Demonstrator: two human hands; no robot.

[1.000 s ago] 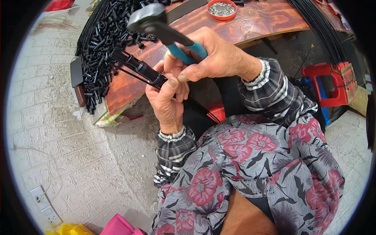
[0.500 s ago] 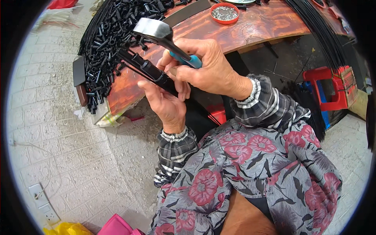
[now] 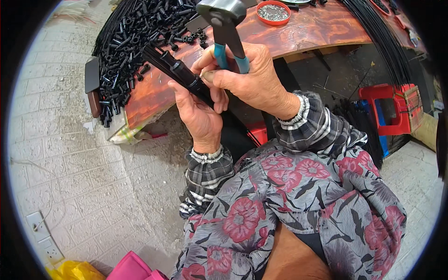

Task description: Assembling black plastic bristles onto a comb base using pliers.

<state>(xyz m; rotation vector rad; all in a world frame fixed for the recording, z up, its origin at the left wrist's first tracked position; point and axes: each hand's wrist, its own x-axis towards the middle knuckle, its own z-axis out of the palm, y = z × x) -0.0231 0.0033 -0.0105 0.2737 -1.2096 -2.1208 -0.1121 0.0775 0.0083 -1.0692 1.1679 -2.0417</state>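
My left hand (image 3: 203, 123) is closed around a black part made of thin rods with a thicker ribbed tube (image 3: 183, 73) on them. The rods slant up and left from my fingers over the table's edge. In my right hand (image 3: 262, 86) is a pair of end-cutting pincers (image 3: 227, 37) with blue handles, gripped with the metal jaws pointing up. The handles are spread a little apart. My right thumb and fingertips also meet at the black tube, close to my left fingers; whether they pinch something small there is hidden.
A heap of black tubular pieces (image 3: 135, 44) covers the left of the reddish wooden table (image 3: 317, 28). A red dish (image 3: 273, 13) holds small metal bits. Long black rods (image 3: 380, 39) hang over the right edge. A red stool (image 3: 389, 109) stands at the right.
The pincers have swung from pointing left to nearly upright, and their handles now show apart. Both hands keep close to the black tube, with little shift.
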